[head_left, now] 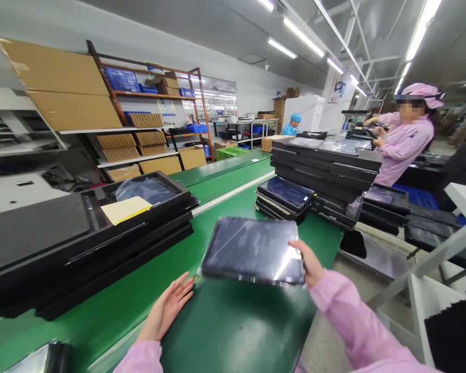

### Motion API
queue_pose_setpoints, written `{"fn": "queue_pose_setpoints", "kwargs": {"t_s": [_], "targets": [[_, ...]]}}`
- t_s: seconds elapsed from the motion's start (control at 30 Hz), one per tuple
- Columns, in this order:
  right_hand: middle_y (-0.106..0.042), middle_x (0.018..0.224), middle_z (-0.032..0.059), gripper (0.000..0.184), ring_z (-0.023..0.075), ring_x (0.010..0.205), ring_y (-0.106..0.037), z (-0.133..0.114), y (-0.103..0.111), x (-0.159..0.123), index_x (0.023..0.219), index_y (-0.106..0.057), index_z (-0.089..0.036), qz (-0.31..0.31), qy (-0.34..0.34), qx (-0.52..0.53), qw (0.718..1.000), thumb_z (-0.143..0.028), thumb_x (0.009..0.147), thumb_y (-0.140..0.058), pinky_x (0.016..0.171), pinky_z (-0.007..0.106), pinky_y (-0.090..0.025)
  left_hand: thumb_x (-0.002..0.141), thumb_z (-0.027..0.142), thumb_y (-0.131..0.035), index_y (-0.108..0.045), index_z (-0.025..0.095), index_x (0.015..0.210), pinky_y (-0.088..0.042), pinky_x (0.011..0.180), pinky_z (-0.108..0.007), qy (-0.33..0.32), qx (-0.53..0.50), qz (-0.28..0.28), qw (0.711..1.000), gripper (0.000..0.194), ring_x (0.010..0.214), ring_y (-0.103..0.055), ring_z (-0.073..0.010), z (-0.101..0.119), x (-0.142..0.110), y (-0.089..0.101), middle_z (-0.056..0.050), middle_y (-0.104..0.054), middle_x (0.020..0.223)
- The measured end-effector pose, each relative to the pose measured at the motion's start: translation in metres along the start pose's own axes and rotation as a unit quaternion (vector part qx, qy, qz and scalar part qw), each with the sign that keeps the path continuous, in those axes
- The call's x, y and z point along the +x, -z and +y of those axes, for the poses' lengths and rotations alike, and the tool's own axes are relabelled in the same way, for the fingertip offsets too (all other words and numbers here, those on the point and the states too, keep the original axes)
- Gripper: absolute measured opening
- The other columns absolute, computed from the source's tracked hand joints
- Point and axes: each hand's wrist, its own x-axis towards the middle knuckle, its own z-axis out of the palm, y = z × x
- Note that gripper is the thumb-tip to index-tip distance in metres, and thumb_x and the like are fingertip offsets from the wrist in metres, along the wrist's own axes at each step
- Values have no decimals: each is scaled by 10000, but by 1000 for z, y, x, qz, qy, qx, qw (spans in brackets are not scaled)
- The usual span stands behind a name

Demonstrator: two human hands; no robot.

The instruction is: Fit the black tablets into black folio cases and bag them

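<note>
My right hand (309, 263) grips the right edge of a flat dark display panel (252, 249) with a glossy front. The panel is raised over the green work surface (233, 326), its face tilted toward me. Near its lower left corner, my left hand (169, 305) is open, palm up and fingers stretched out. A small strip or tab sticks out from that corner close to my left fingertips; whether they touch it I cannot tell. Just behind the panel stands a short stack of similar dark panels (285, 194).
Black trays (140, 233) are stacked at left, with a yellow paper (126, 209) on top. A taller black tray stack (326, 166) stands at back right, near a co-worker in pink (406, 140). A shiny-topped object (39, 358) lies at lower left. A white frame (419, 290) is at right.
</note>
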Motion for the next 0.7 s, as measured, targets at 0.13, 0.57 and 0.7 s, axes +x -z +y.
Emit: {"fn": "queue_pose_setpoints", "kwargs": {"t_s": [0.13, 0.57, 0.7], "targets": [[-760, 750, 51, 363, 252, 705, -738, -95, 12, 39, 1059, -679, -183, 102, 134, -5, 986, -471, 839, -665, 631, 336, -606, 647, 568, -726, -673, 193, 1208, -471, 1099, -405, 15, -6, 21, 1000, 677, 1383, -496, -323, 6, -4, -6, -110, -730, 1239], [-655, 1205, 84, 320, 216, 974, -683, -186, 33, 123, 1246, -607, -169, 258, 253, -40, 932, -358, 988, -628, 814, 406, -602, 498, 555, -853, -757, 226, 990, -501, 1075, -408, 56, -27, 26, 998, 599, 1399, -460, -347, 21, -17, -23, -70, -775, 1063], [-665, 1179, 79, 303, 208, 952, -687, -188, 47, 128, 1225, -618, -166, 256, 231, -79, 935, -353, 987, -633, 799, 394, -605, 528, 554, -878, -760, 229, 1041, -498, 1083, -402, 65, -31, 6, 997, 618, 1390, -475, -335, 16, -11, -12, -67, -769, 1113]]}}
